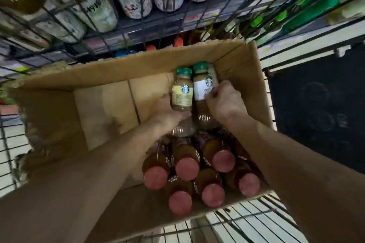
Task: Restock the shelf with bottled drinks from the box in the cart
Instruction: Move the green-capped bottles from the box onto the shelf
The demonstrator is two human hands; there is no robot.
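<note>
**Inside the box: lifting out two green-capped bottles**

Inside the cardboard box (246, 77), which sits in the wire cart (256, 221), two green-capped coffee bottles lie side by side against the far right corner. The yellow-labelled bottle (182, 92) is gripped by the left hand (167, 116), whose fingers are curled round its lower body from beneath. The white-labelled bottle (205, 92) is gripped by the right hand (227, 102), whose fingers are closed over its side at label height.

Six pink-capped bottles (187, 165) are grouped at the near end of the box, just beneath both wrists. The stocked shelf (197, 19) is seen beyond the cart's mesh.

Procedure, as judged from this position:

1. Each grip is best kept on the body of the bottle, not on the cap, so that the load is carried securely.
2. Both bottles are raised together and clear of the box wall before being moved forward.
3. The forearms are kept high over the pink-capped group, so that none is knocked over.
4. The bottles are turned upright before the shelf is reached.
</note>
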